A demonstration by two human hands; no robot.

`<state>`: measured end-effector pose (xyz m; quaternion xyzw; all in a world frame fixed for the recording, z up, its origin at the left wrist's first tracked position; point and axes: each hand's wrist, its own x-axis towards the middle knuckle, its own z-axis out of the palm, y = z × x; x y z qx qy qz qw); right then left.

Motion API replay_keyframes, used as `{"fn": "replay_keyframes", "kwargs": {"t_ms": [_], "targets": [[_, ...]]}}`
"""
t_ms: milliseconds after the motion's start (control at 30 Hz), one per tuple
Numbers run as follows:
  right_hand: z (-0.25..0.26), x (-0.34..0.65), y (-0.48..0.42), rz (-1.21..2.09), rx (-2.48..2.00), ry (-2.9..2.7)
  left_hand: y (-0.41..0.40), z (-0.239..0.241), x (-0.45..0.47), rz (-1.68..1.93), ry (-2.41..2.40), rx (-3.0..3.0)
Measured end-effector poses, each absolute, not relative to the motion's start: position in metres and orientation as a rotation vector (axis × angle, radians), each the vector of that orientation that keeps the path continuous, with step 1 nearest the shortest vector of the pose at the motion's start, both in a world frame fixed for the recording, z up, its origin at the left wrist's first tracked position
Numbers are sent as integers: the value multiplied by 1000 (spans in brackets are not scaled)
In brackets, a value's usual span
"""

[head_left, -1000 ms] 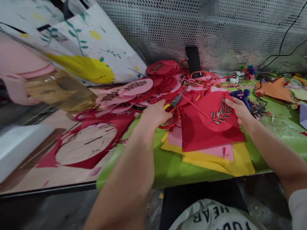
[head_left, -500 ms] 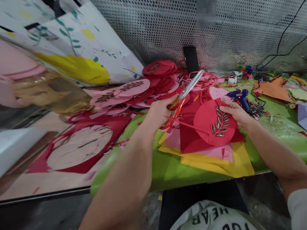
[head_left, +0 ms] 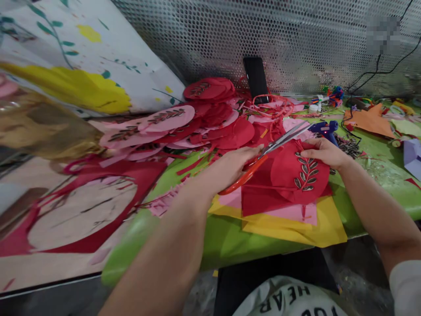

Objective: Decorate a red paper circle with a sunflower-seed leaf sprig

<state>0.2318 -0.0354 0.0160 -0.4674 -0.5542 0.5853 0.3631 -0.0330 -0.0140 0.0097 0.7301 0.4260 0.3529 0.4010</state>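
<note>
My left hand (head_left: pixel 235 164) is closed around the orange handles of a pair of scissors (head_left: pixel 278 145), whose steel blades point right toward the top edge of a red paper disc (head_left: pixel 292 169). The disc carries a sprig of glued seeds (head_left: pixel 305 173). My right hand (head_left: pixel 324 151) pinches the disc's upper right edge and holds it tilted above a stack of red, pink and yellow paper sheets (head_left: pixel 289 219).
A heap of red and pink discs (head_left: pixel 184 125) lies behind on the green table (head_left: pixel 226 237). A blue glue gun (head_left: pixel 324 129), a black phone (head_left: pixel 255 79) against the perforated metal wall, loose seeds and orange paper (head_left: pixel 370 120) sit at right. Cut-out red sheet (head_left: pixel 82 210) lies left.
My left hand picked the scissors up from the table, swung the blades from upright down to the right, and brought them to the disc, which my right hand shifted slightly.
</note>
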Motion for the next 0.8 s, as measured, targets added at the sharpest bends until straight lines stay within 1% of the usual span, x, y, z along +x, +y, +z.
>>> {"fn": "replay_keyframes", "kwargs": {"t_ms": [100,233,800], "targets": [[17,233,-35,1464,-1205,-1449,-11,10,-36,609,1003,2207],[18,234,-34,1475,-1197,-1431,-11,10,-39,400,1020,2482],[14,238,-29,1420,-1234,-1472,-18,19,-38,237,1053,2535]]}}
